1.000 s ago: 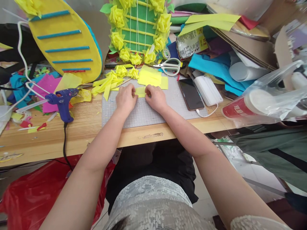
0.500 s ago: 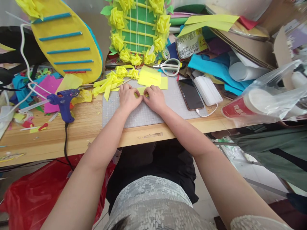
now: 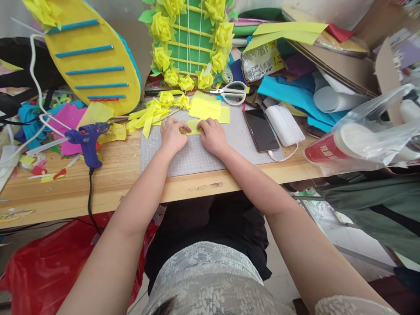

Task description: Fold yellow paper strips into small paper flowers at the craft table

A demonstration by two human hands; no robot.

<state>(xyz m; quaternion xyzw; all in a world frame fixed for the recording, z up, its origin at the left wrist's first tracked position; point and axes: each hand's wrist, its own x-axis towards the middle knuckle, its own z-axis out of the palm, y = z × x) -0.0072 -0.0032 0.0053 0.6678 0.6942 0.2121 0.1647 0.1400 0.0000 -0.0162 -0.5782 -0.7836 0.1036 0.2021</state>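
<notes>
The left hand (image 3: 173,136) and right hand (image 3: 213,136) have drawn apart since half a second ago, when their fingertips met over a small yellow paper (image 3: 194,127). At left, a blue glue gun (image 3: 88,142) sits on the wooden table (image 3: 118,159). The left hand, fingers bent, touches the paper's left end; whether it grips cannot be told. The paper lies between the hands on a gray cutting mat (image 3: 197,159). The right hand, also curled, touches the other end, grip likewise unclear. Just behind are yellow squares (image 3: 205,105); farther right, a phone (image 3: 261,130).

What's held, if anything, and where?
The left hand and right hand are at opposite ends of a yellow strip; whether pinched or pressed can't be told.
</notes>
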